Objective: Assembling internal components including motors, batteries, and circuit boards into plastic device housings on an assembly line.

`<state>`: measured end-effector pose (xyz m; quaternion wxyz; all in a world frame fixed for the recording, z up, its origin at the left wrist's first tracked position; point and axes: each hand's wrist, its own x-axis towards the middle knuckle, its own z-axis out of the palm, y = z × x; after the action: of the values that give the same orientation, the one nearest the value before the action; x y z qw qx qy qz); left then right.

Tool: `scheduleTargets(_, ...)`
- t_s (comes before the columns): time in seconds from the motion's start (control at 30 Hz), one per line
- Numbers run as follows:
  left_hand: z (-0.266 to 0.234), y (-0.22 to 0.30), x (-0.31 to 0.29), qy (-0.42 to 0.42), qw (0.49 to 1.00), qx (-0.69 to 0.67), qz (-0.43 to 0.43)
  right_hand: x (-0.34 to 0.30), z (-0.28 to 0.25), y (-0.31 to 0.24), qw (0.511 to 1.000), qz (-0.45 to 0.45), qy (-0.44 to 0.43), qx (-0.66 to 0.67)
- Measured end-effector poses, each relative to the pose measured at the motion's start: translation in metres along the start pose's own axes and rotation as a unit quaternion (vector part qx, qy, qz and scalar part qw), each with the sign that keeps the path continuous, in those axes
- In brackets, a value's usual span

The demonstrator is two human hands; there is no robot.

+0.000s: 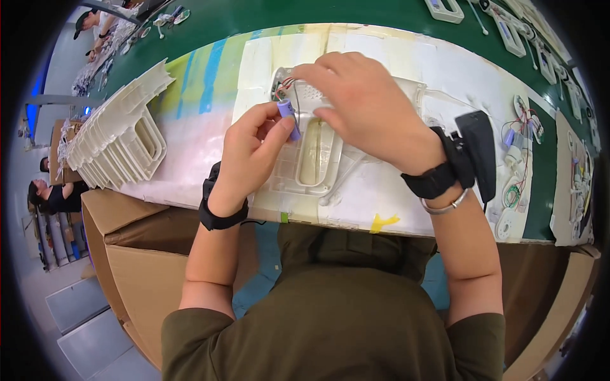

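The left hand [251, 147] held a purple battery [286, 109] between thumb and fingers, above the white casing [290, 166] on the counter [184, 159]. The right hand [375, 105] was bent over the thin wires [283, 87]; whether it gripped them, one could not tell. Stacked casings [121, 143] stood at the left.

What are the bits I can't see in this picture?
All in the head view:
Part of the purple cylinder: hidden by the left hand.
Part of the white casing: hidden by the right hand.
Where the red wires end: too small to tell.
One white frame: cut off by the upper edge.
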<state>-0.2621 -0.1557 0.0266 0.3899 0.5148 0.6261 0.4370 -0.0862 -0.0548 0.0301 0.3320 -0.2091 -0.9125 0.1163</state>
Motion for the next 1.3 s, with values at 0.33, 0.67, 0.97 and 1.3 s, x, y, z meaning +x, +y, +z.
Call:
scheduleTargets(0.33,0.006,0.01,-0.007,0.018,0.958,0.277,0.076,0.022,0.026,0.014,0.988,-0.091,-0.084,-0.094)
scheduleTargets(0.67,0.012,-0.015,-0.022,0.028,0.915,0.376,0.146,0.023,0.034,0.01,0.958,-0.103,-0.202,-0.174)
scheduleTargets(0.97,0.01,-0.025,-0.015,0.019,0.933,0.319,0.162,0.023,0.033,0.013,0.972,-0.046,-0.205,-0.109)
scheduleTargets(1.3,0.008,-0.029,-0.013,-0.025,0.872,0.444,0.203,0.007,0.015,0.013,0.995,-0.084,-0.046,0.006)
